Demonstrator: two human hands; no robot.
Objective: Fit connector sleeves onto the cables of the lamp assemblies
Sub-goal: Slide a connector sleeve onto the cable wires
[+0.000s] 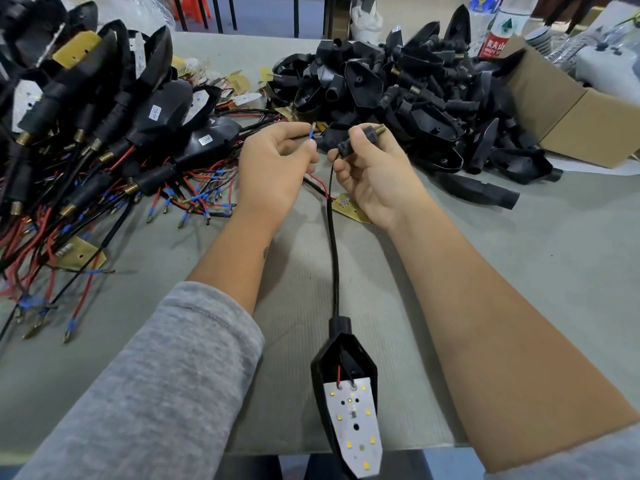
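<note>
My left hand (273, 168) pinches the end of a wire with a blue sleeve and brass tip (311, 133), pointing up. My right hand (374, 174) grips a black connector sleeve (356, 142) with a threaded brass end, held just right of the wire tip. A black cable (333, 244) runs from my right hand down to a black lamp housing (343, 362) at the near table edge, with its white LED board (353, 427) facing up. A red wire (317, 183) trails between my hands.
A heap of lamp assemblies with red and black wires (97, 140) fills the left. Empty black housings and sleeves (408, 98) are piled at the back right, beside a cardboard box (581, 116) and a bottle (498, 29). A brass plate (351, 213) lies under my right wrist.
</note>
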